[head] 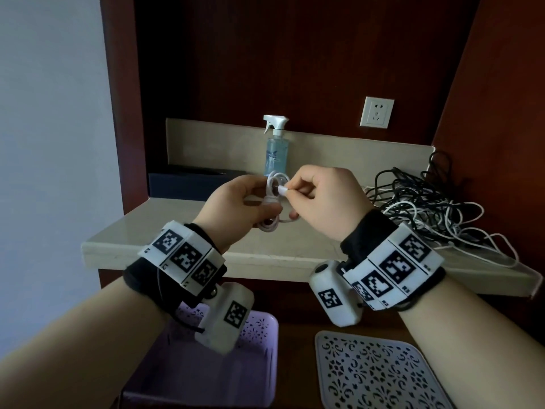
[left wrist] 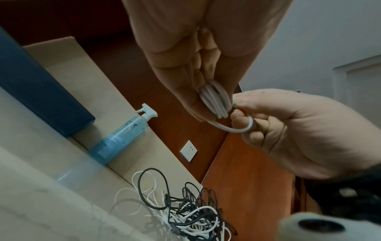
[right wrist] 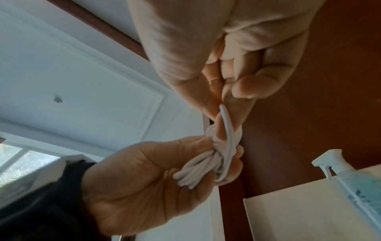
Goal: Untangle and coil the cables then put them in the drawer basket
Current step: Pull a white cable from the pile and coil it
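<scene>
A white cable coil (head: 272, 202) hangs in the air above the marble shelf (head: 165, 231), held between both hands. My left hand (head: 244, 202) grips the bundled loops (left wrist: 214, 101) (right wrist: 198, 171) in curled fingers. My right hand (head: 312, 196) pinches the cable's white plug end (head: 283, 190) at the top of the coil; its tail (right wrist: 226, 130) winds round the bundle. A tangle of black and white cables (head: 427, 202) (left wrist: 185, 216) lies on the shelf to the right. A purple drawer basket (head: 206, 373) sits below the shelf under my left wrist.
A blue spray bottle (head: 275, 154) stands at the shelf's back, just behind the coil. A dark blue box (head: 188, 184) lies at the back left. A wall socket (head: 377, 112) is on the wood panel. A perforated lid (head: 380, 376) lies lower right.
</scene>
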`<action>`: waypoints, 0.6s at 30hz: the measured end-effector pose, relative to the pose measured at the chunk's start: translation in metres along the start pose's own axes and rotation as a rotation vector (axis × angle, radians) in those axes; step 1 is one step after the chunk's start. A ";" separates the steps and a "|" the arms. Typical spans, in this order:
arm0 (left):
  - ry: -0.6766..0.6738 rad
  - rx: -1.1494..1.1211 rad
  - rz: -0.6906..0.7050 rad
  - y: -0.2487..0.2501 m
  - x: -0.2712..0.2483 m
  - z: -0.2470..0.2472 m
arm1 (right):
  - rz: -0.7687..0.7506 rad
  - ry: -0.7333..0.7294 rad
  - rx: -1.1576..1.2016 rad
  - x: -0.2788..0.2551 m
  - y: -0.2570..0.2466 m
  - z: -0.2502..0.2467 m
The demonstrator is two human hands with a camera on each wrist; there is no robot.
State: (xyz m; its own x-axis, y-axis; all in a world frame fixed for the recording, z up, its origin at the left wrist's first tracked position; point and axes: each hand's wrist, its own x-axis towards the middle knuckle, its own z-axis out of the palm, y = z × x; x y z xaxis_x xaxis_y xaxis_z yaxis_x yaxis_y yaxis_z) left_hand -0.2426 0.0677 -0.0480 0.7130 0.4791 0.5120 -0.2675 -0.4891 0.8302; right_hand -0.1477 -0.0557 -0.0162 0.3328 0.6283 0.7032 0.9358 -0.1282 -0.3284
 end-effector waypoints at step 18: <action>-0.074 -0.107 -0.082 0.005 0.000 -0.011 | 0.152 -0.055 0.280 0.013 0.010 -0.010</action>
State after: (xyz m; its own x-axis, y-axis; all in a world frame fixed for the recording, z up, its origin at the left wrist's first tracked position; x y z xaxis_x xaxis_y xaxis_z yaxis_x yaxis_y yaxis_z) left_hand -0.2507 0.0736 -0.0416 0.7797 0.4575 0.4275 -0.2716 -0.3681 0.8892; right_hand -0.1332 -0.0565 -0.0038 0.4527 0.6595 0.6002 0.8048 -0.0123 -0.5934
